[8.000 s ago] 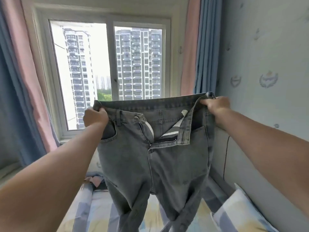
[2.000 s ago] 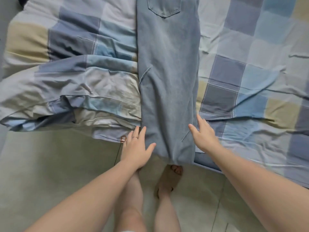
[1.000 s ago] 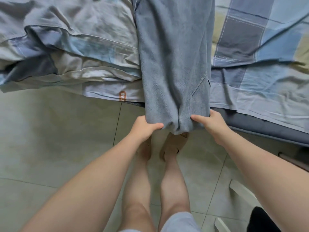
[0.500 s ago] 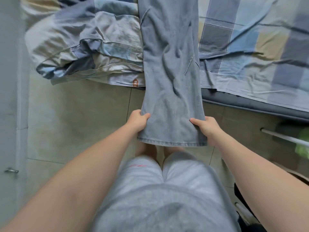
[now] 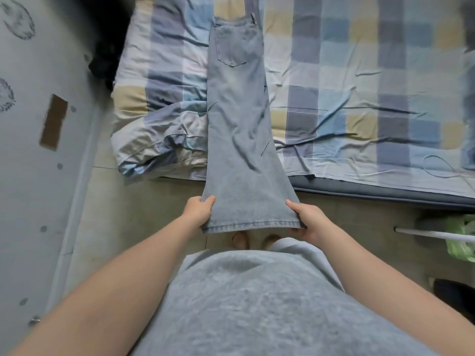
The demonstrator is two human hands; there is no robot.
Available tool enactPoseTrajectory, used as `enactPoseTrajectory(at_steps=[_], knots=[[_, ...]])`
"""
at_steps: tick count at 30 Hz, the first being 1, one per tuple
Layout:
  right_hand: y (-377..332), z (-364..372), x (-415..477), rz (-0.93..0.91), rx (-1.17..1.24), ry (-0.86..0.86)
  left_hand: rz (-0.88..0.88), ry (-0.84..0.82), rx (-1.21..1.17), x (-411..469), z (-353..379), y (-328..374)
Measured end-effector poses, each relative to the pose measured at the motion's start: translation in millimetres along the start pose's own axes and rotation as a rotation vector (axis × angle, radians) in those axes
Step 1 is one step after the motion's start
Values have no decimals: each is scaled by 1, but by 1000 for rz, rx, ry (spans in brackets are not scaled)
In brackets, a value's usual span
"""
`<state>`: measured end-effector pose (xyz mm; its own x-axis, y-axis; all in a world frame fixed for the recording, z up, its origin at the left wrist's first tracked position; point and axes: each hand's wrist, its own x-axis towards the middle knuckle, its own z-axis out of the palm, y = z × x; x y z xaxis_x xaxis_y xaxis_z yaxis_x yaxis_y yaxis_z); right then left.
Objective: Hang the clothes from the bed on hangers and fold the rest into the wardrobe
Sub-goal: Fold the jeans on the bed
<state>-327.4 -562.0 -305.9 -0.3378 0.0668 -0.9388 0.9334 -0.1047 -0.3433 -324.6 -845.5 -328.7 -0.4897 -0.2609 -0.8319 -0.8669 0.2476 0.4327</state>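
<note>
Item 1. My left hand (image 5: 199,211): thumb on top, fingers curled under, pinching the left hem corner of the pale blue-grey denim jeans (image 5: 236,124).

Item 2. My right hand (image 5: 309,219): the same pinch on the right hem corner, hem edge drawn taut between the two hands, near my waist.

Item 3. The jeans: laid leg on leg, back pocket up, waistband far across the blue, grey and yellow checked bedsheet (image 5: 359,98). The lower legs bridge the near bed edge in mid-air above the pale tiled floor (image 5: 144,201).

Risks, my estimate:
- Only the corners are held. If either pinch slips, the hem drops to the floor and the stacked legs slide out of line.
- Creases run across the knee area. Folding the hem toward the waistband now would likely press them in.
- The bunched checked quilt (image 5: 159,140) touches the jeans' left edge. A fold carried over it may land crooked.
- Pulling toward me could drag the waistband off square.

Item 4. To the near right, well apart: a white rod (image 5: 434,233) and a green plastic bag (image 5: 460,237). No wardrobe in view that I can identify.
</note>
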Motion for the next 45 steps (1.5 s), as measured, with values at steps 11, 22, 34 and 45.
enactPoseTrajectory(at_steps=[11, 22, 34, 45], knots=[[58, -8, -54, -98, -98, -68, -28, -3, -98, -65, -7, -56], [235, -70, -99, -18, -138, -22, -134, -29, -91, -157, 61, -217], [282, -87, -114, 40, -155, -2, -252, -68, -160, -193, 71, -255], [125, -52, -89, -76, 76, -12, -200, -145, -583, -131, 30, -116]])
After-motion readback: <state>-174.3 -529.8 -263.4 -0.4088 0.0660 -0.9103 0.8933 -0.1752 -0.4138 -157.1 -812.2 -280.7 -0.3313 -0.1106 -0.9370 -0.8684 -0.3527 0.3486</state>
